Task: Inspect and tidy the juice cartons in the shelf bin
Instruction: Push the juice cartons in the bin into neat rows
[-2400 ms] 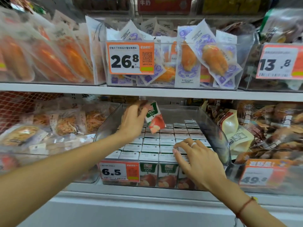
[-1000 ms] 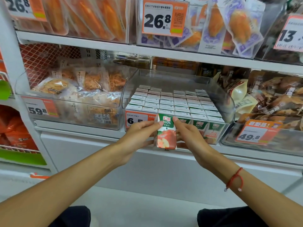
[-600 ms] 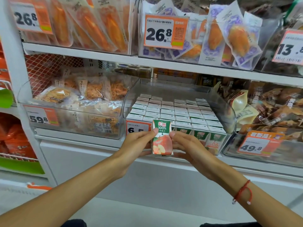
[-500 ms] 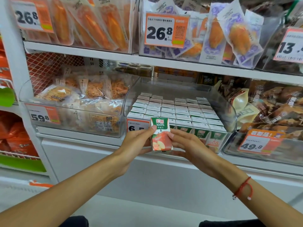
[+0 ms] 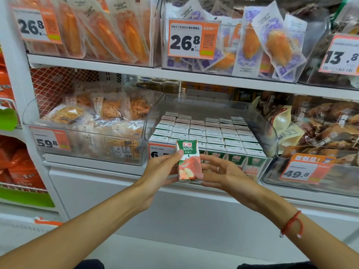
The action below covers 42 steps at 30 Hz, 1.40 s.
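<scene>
A small green, white and red apple juice carton (image 5: 188, 160) is held upright in front of the shelf, its printed face toward me. My left hand (image 5: 162, 171) grips its left side, thumb on the front. My right hand (image 5: 219, 172) touches its right edge with spread fingers and wears a ring. Behind it a clear plastic bin (image 5: 270, 133) on the middle shelf holds several tidy rows of the same cartons (image 5: 211, 133), tops up.
A clear bin of snack packets (image 5: 93, 121) stands left of the juice bin, with a bin of brown packets (image 5: 320, 133) on the right. Above, the upper shelf edge (image 5: 174, 72) carries bagged goods. Orange price tags (image 5: 192, 38) hang on the bin fronts.
The carton came out of the bin in my left hand, then down in front of the shelf into both hands. In the last half second it has barely moved.
</scene>
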### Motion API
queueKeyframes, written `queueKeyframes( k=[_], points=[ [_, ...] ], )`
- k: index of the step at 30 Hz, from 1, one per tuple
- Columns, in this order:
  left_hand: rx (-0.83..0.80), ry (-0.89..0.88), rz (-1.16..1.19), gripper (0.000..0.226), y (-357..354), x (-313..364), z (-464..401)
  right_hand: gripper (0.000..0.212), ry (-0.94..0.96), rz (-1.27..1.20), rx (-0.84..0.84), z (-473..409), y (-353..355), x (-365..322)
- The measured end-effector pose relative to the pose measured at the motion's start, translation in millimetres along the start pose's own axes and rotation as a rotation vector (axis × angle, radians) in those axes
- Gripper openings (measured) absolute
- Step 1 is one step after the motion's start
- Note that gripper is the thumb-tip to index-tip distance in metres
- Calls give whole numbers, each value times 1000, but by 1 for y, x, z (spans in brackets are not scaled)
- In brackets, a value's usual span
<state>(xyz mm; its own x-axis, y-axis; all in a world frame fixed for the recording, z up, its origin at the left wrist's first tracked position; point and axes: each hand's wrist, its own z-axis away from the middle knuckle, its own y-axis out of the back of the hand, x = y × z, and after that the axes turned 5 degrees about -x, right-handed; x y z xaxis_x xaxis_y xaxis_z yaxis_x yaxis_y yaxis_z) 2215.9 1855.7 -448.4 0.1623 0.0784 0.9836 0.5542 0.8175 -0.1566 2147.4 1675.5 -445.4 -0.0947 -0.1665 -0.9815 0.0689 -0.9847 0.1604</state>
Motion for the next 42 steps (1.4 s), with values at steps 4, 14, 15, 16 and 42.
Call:
queueKeyframes(
  k=[4,14,15,16,42],
  points=[
    [0,19,-9,25,1,2,-2,65,12,17,11,1,0,-1],
    [7,96,22,33,7,2,-5,54,-15,-56,82,0,-4,1],
    [-8,94,7,33,7,2,-5,52,-18,-64,86,-1,-4,1],
    [-26,85,-16,31,8,2,-5,50,-19,-69,89,-1,-4,1],
    [68,-199,-90,57,9,8,-7,54,159,285,151,0,-14,-9]
  ],
)
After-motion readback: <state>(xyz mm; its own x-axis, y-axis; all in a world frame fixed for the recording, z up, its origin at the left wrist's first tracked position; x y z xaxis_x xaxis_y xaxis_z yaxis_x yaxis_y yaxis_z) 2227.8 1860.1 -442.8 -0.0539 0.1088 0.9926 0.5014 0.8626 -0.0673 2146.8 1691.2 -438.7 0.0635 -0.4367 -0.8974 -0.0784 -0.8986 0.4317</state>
